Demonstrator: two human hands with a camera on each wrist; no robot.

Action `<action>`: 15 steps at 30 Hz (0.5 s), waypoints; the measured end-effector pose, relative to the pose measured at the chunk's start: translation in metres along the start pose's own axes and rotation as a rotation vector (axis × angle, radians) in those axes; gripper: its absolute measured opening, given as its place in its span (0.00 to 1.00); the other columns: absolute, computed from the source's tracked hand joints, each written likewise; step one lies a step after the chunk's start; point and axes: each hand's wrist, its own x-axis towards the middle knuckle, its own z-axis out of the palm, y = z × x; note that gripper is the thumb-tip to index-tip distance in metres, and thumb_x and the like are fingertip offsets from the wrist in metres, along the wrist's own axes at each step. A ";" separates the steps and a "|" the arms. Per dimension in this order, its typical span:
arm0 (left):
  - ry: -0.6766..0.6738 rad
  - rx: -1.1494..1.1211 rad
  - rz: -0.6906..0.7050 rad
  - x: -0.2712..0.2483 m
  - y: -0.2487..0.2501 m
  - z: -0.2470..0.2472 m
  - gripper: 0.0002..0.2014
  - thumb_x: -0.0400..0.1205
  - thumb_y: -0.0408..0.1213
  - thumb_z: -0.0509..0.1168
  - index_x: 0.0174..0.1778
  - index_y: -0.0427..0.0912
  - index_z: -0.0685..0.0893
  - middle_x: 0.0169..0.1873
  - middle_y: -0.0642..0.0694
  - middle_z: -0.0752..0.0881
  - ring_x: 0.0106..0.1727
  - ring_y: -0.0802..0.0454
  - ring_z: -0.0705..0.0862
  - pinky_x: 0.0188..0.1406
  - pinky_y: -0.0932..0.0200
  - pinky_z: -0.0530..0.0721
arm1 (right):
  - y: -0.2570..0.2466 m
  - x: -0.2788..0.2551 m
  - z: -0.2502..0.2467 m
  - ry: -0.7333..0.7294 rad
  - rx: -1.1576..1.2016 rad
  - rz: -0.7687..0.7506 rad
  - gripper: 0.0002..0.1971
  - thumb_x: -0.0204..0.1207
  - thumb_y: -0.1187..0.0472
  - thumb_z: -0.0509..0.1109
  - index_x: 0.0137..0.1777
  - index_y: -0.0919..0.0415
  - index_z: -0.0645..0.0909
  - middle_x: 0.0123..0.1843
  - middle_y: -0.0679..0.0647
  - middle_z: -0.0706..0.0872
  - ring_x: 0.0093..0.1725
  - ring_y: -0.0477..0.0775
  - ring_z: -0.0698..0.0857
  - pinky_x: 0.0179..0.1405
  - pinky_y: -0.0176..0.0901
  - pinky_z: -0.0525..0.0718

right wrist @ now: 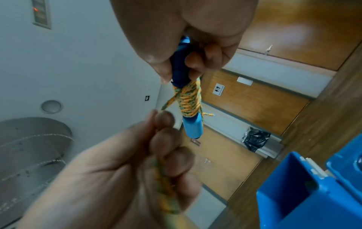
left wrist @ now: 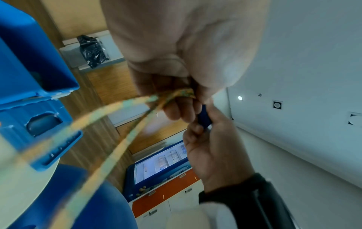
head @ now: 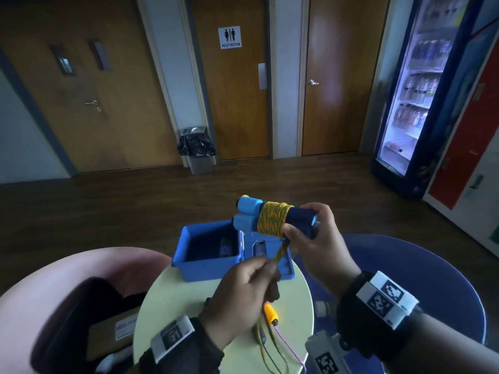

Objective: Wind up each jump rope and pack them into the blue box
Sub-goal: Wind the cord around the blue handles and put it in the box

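The yellow-green jump rope (head: 272,220) is wound in a tight coil around its two blue handles (head: 249,211), which lie side by side and are held in the air just above the blue box (head: 208,261). The right hand (head: 316,238) grips the dark ends of the handles, its thumb pressing the coil; the left hand (head: 243,290) is curled around the free tail of the rope (head: 280,252), holding it taut below the bundle. The step in hand appears to be the last turns of winding: done well, it likely calls for keeping the tail under tension, laying each turn beside the previous one, and tucking the end under a turn so that the coil does not spring loose. The box stands open on a round pale table (head: 172,306), its lid (head: 272,255) lying flat beside it; something dark lies inside, too dim to identify. Count: one wound rope with two handles, one box, and, on the table near the person, an orange handle (head: 271,313) with thin loose cords (head: 272,346) from at least one rope not yet wound.
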 end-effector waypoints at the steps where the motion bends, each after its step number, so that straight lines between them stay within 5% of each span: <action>1: -0.016 0.045 0.005 -0.001 0.001 -0.005 0.16 0.90 0.39 0.59 0.37 0.41 0.83 0.24 0.51 0.80 0.29 0.57 0.76 0.32 0.66 0.74 | 0.003 0.001 -0.003 -0.004 -0.047 -0.008 0.20 0.71 0.51 0.80 0.56 0.38 0.72 0.45 0.52 0.88 0.42 0.56 0.89 0.46 0.61 0.89; 4: -0.096 0.195 0.028 0.000 0.005 -0.018 0.15 0.89 0.45 0.59 0.38 0.44 0.81 0.25 0.51 0.75 0.28 0.57 0.72 0.31 0.63 0.71 | 0.011 0.002 -0.013 -0.049 -0.204 -0.053 0.21 0.72 0.54 0.81 0.56 0.41 0.72 0.43 0.48 0.88 0.38 0.47 0.88 0.40 0.48 0.88; 7: -0.164 0.322 0.045 0.006 0.009 -0.028 0.20 0.81 0.61 0.55 0.42 0.49 0.82 0.31 0.42 0.79 0.36 0.46 0.78 0.42 0.51 0.78 | 0.007 -0.001 -0.022 -0.150 -0.386 -0.099 0.21 0.72 0.52 0.80 0.57 0.42 0.72 0.39 0.44 0.86 0.35 0.40 0.84 0.33 0.29 0.79; 9: -0.195 0.332 0.044 0.011 0.012 -0.034 0.22 0.77 0.64 0.55 0.42 0.50 0.83 0.35 0.41 0.84 0.40 0.44 0.82 0.47 0.48 0.80 | 0.001 -0.003 -0.026 -0.252 -0.489 -0.112 0.21 0.72 0.49 0.80 0.58 0.41 0.72 0.36 0.44 0.84 0.34 0.39 0.83 0.32 0.29 0.79; 12: -0.220 0.370 0.087 0.021 0.017 -0.046 0.12 0.76 0.54 0.69 0.42 0.49 0.85 0.26 0.55 0.82 0.29 0.59 0.78 0.35 0.56 0.79 | -0.008 0.000 -0.035 -0.410 -0.551 -0.093 0.22 0.69 0.44 0.81 0.58 0.40 0.74 0.39 0.46 0.86 0.36 0.44 0.85 0.37 0.38 0.84; 15: -0.238 0.461 0.213 0.030 0.025 -0.058 0.12 0.74 0.52 0.76 0.52 0.58 0.88 0.38 0.59 0.90 0.39 0.61 0.88 0.44 0.56 0.87 | -0.019 0.005 -0.045 -0.591 -0.487 -0.062 0.23 0.65 0.41 0.81 0.56 0.41 0.78 0.43 0.48 0.89 0.39 0.46 0.86 0.47 0.53 0.88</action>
